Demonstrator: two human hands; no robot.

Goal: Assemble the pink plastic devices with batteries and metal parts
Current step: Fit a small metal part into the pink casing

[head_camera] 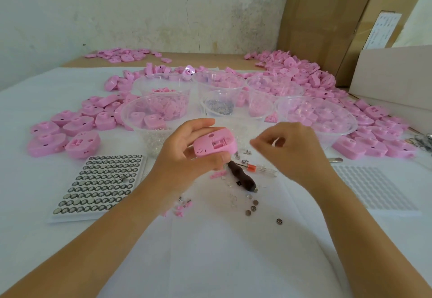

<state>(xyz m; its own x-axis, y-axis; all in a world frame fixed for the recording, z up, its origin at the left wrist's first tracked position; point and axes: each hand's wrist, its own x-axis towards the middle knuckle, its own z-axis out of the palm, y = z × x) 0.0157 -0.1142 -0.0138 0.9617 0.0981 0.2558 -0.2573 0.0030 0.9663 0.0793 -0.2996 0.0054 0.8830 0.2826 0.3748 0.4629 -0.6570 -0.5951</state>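
My left hand (184, 155) grips a pink plastic device (214, 144) above the table, its open underside with the battery slot facing up. My right hand (287, 151) hovers just right of it with curled fingers; something small and pale shows between the fingertips, too blurred to name. A tray of button batteries (102, 183) lies at the front left. Loose batteries (253, 208) and small metal parts (244, 154) lie under the hands. Pink devices are heaped at the left (65, 134) and right (364, 134).
Several clear plastic bowls (245, 101) stand behind my hands, holding pink pieces, clear parts and small metal bits. A dark-handled tool (242, 178) and an orange-collared screwdriver (257, 168) lie on the white table. An empty white tray (374, 187) sits at right; cardboard boxes (327, 21) stand beyond.
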